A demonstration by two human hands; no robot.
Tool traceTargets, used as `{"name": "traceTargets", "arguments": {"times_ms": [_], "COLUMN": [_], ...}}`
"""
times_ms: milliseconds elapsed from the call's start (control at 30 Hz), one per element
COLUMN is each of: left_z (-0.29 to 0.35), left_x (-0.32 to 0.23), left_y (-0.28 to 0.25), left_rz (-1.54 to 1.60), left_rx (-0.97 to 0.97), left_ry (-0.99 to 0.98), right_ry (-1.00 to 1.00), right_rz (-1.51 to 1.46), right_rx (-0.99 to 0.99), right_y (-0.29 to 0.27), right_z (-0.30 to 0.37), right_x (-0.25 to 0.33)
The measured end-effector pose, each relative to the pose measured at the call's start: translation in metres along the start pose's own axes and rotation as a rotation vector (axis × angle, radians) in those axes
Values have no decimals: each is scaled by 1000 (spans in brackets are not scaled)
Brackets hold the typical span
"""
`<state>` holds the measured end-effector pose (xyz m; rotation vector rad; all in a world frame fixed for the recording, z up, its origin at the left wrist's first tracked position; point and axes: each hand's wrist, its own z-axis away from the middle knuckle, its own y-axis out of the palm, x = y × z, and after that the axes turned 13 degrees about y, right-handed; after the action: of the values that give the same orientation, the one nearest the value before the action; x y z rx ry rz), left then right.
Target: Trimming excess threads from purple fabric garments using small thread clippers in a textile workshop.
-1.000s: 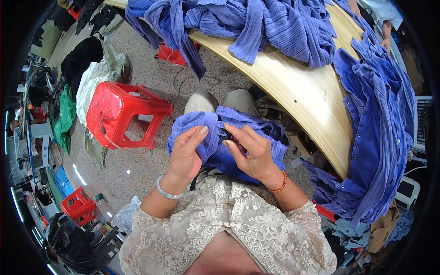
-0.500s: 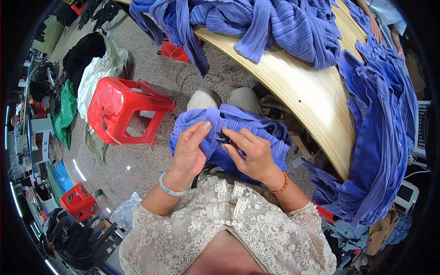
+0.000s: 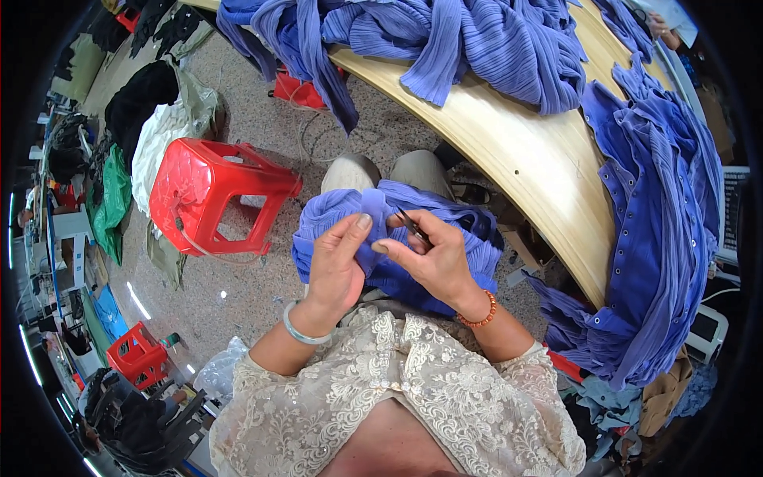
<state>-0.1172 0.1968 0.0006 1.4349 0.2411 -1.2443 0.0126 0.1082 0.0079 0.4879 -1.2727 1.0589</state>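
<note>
A bluish-purple ribbed garment [image 3: 330, 208] lies bunched across my lap. My left hand [image 3: 335, 258] pinches a flat strip of it between thumb and fingers, near the knees. Just to the right, my right hand [image 3: 437, 258] is closed around small dark thread snips [image 3: 412, 227]. Their pointed blades angle up and left, beside the strip. The right thumb reaches left over the cloth. Whether the blades touch the fabric cannot be told.
A pale wooden table [image 3: 524, 151] curves ahead and right, bearing heaped purple garments [image 3: 509, 56] and another with metal eyelets [image 3: 648, 207]. A red plastic stool [image 3: 191, 191] stands left, near piled white cloth [image 3: 159, 143]. Another person's hand [image 3: 660, 28] shows at the far right.
The snips have turned, their blades coming away from the strip and pointing up. My right thumb has stretched left. My left hand keeps its pinch. The other person's arms have shifted away at upper right.
</note>
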Motion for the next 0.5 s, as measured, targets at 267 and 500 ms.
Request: {"name": "traceTargets", "arguments": {"times_ms": [267,500], "left_z": [1,-2], "left_x": [8,5], "left_y": [-1,2], "left_rz": [-169,-22], "left_rx": [87,16], "left_ry": [197,24], "right_ry": [92,187], "right_rz": [-266,-341], "right_rx": [68,75], "right_y": [8,6], "right_z": [-8,-8], "right_x": [-5,-12]}}
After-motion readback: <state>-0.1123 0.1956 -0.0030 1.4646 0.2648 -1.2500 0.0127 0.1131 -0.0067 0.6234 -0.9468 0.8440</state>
